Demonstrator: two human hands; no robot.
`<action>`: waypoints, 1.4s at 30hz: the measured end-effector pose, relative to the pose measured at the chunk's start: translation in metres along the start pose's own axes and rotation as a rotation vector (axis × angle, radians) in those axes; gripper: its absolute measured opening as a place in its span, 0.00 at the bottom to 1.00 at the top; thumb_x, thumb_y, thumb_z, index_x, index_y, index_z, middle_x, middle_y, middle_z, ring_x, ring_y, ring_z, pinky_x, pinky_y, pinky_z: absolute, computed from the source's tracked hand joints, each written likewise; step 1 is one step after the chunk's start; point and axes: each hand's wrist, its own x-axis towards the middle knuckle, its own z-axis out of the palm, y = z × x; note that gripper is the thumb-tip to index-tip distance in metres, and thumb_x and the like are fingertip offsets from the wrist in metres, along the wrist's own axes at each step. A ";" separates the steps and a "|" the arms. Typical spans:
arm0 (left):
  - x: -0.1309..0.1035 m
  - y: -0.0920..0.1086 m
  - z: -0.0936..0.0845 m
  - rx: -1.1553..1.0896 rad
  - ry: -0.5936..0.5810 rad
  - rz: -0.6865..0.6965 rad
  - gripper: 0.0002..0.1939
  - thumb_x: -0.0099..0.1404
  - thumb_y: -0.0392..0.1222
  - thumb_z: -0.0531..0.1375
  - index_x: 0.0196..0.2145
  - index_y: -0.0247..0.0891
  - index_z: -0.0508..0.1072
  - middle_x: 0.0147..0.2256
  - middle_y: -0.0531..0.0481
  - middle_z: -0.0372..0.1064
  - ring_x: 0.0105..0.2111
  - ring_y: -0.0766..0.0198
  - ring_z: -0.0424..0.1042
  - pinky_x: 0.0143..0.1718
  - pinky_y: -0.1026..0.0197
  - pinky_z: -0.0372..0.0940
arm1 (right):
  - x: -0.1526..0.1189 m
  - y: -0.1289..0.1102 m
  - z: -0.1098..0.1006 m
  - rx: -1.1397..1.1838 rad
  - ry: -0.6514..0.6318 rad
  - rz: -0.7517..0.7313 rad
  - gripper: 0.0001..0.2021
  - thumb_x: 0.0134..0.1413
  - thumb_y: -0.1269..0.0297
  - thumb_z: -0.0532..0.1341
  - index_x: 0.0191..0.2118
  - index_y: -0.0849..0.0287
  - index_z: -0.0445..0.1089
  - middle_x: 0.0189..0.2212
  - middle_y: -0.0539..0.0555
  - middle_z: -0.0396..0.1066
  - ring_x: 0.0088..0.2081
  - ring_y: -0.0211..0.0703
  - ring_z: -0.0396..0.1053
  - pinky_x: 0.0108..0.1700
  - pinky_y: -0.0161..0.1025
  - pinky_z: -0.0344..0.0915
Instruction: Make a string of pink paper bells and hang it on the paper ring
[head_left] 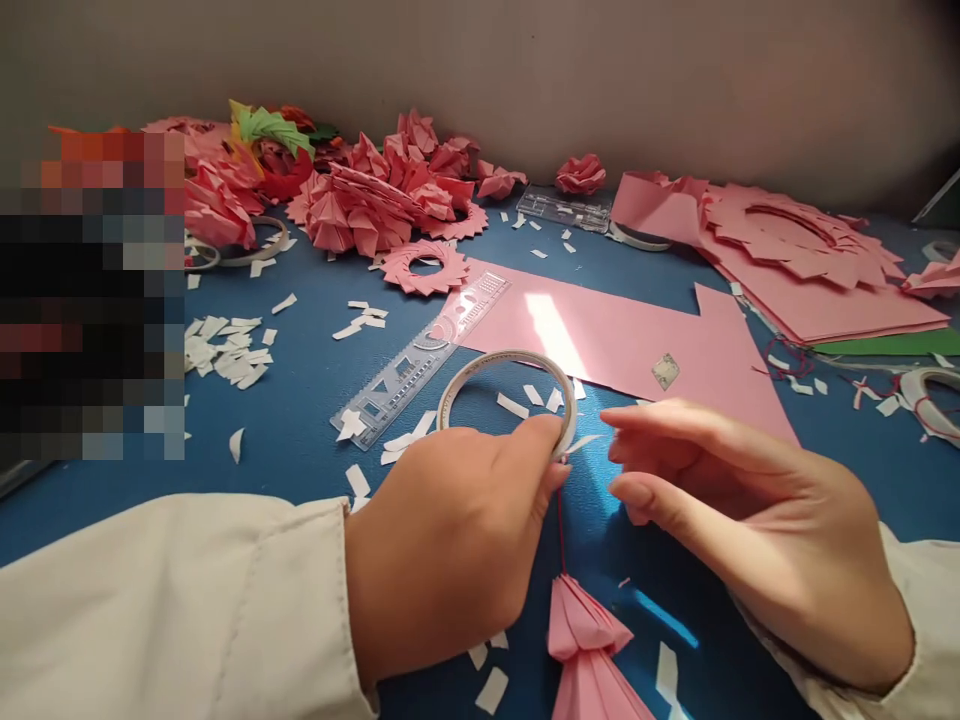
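My left hand (457, 530) is closed around the near side of a narrow roll of tape (506, 357), its thumb pressed along the ring. Just below that thumb and fingertip a red string (562, 530) runs down to a folded pink paper ornament (589, 650), partly cut off by the bottom edge. Whether the fingers also pinch the string's upper end I cannot tell. To the right, my right hand (757, 530) is held with thumb and fingers apart, nothing visible between them. A clear plastic ruler (420, 365) lies slanted beyond the left hand.
A cut pink sheet (622, 325) lies ahead, with stacked pink paper (832, 300) at the right. Folded pink paper pieces (356, 210) pile up along the wall. White paper scraps (225, 350) litter the blue table (300, 410). Another tape roll (919, 395) sits far right.
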 end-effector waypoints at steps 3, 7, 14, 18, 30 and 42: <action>0.001 -0.001 0.001 -0.011 -0.028 -0.003 0.12 0.67 0.33 0.45 0.44 0.28 0.64 0.24 0.47 0.71 0.23 0.59 0.71 0.24 0.61 0.65 | -0.001 0.001 -0.001 -0.009 -0.064 -0.084 0.10 0.47 0.68 0.65 0.38 0.53 0.74 0.28 0.50 0.70 0.23 0.33 0.67 0.20 0.29 0.65; 0.001 0.001 0.001 0.006 -0.032 0.013 0.12 0.67 0.33 0.45 0.43 0.28 0.65 0.25 0.46 0.71 0.25 0.59 0.72 0.26 0.61 0.65 | -0.001 0.002 -0.001 0.000 -0.101 -0.197 0.05 0.51 0.73 0.61 0.32 0.56 0.72 0.26 0.50 0.69 0.24 0.33 0.66 0.21 0.28 0.64; -0.001 0.001 -0.007 -0.086 -0.191 0.030 0.12 0.68 0.35 0.43 0.37 0.33 0.65 0.24 0.49 0.67 0.22 0.62 0.66 0.24 0.62 0.59 | 0.002 -0.002 -0.004 0.174 -0.346 0.056 0.13 0.58 0.59 0.56 0.24 0.59 0.63 0.20 0.48 0.59 0.21 0.32 0.58 0.20 0.29 0.58; -0.003 0.001 -0.010 -0.134 -0.216 0.049 0.11 0.68 0.37 0.44 0.39 0.34 0.64 0.26 0.49 0.68 0.24 0.62 0.67 0.26 0.62 0.58 | 0.003 -0.001 -0.007 0.296 -0.477 0.134 0.17 0.55 0.50 0.57 0.26 0.59 0.62 0.21 0.48 0.59 0.23 0.34 0.58 0.22 0.30 0.58; -0.004 0.004 -0.010 -0.158 -0.254 0.118 0.11 0.68 0.36 0.43 0.41 0.31 0.63 0.26 0.49 0.68 0.23 0.60 0.66 0.25 0.61 0.59 | 0.008 -0.001 -0.009 0.360 -0.516 0.188 0.23 0.51 0.44 0.56 0.21 0.60 0.61 0.18 0.47 0.56 0.20 0.31 0.55 0.21 0.30 0.56; 0.000 -0.004 -0.012 -0.278 -0.165 -0.109 0.11 0.67 0.35 0.46 0.39 0.33 0.66 0.20 0.55 0.57 0.19 0.66 0.59 0.22 0.63 0.51 | 0.014 0.000 -0.018 0.598 -0.516 0.334 0.21 0.46 0.60 0.65 0.19 0.59 0.50 0.19 0.45 0.49 0.22 0.33 0.50 0.22 0.31 0.52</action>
